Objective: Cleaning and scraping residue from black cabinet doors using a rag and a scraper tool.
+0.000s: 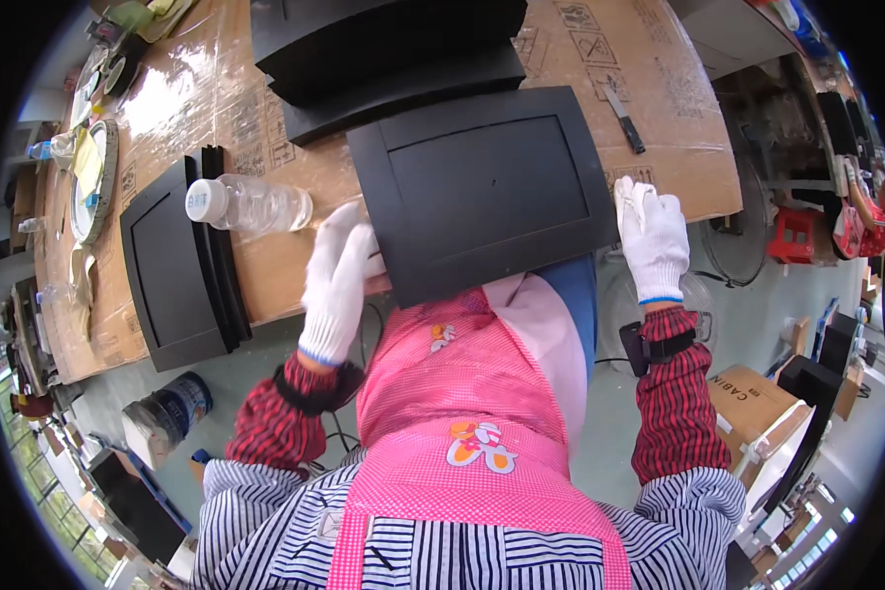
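A black framed panel (491,187) with a recessed middle lies slightly slanted in front of me, its near edge reaching past the table's edge over my lap. My left hand (336,285), in a white glove, is at the panel's left edge with its fingers stretched out; its thumb side is close against that edge, and I cannot tell whether it touches. At the right edge is my right hand (653,236), also white-gloved, its fingers curled inward. What those fingers hold, if anything, is hidden.
Further black panels (393,69) are stacked at the table's far side, and several more (177,265) stand at the left. A clear bottle (265,206) with a white cap lies near my left hand. A knife (623,118) rests at the right on the cardboard-covered table (683,128).
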Tool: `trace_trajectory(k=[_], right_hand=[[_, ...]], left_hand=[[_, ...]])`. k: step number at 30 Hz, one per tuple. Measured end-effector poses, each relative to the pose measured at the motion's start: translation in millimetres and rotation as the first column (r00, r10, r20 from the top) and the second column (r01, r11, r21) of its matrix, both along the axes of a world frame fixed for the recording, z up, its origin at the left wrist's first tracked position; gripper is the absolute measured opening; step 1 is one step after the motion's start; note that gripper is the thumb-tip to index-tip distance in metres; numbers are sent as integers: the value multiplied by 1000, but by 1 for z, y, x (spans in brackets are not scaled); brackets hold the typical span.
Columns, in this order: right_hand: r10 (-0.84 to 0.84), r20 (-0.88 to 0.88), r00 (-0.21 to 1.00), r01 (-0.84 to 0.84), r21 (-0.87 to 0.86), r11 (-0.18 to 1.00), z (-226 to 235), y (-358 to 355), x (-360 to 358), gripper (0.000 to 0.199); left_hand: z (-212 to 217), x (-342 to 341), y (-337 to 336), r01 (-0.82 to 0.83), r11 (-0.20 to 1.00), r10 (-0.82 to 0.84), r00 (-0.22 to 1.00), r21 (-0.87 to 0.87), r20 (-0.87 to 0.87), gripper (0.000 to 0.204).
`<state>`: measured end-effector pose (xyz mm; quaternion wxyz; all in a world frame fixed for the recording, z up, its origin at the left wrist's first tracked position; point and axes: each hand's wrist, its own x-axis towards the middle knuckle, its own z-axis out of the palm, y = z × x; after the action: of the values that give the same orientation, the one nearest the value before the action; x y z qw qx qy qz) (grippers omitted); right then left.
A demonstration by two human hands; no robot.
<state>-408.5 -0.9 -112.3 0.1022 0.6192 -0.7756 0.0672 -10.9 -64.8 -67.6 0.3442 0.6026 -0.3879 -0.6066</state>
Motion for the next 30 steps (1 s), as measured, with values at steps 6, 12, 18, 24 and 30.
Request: trace_trajectory(k=[6, 12, 18, 24, 30], right_hand=[[-113, 47, 992, 118, -111, 987, 0, 2, 21, 35], [-100, 207, 973, 119, -78, 990, 13, 0, -4, 25], [147, 236, 960, -205, 240, 949, 47, -28, 56, 22], [207, 176, 962, -239, 181, 954, 20, -131, 21, 31], [292, 140, 946, -324, 378, 867, 55, -27, 35, 20]], left_hand=[[-25, 48, 5, -239, 742, 434, 883, -626, 177, 69], [-33, 44, -69, -271, 777, 415, 899, -568, 139, 71], [-75, 67, -68, -297, 670, 394, 919, -681, -14, 53], [-82, 66, -75, -200, 667, 324, 945, -717, 38, 54], [-77, 72, -65, -203, 704, 359, 929, -681, 94, 52]])
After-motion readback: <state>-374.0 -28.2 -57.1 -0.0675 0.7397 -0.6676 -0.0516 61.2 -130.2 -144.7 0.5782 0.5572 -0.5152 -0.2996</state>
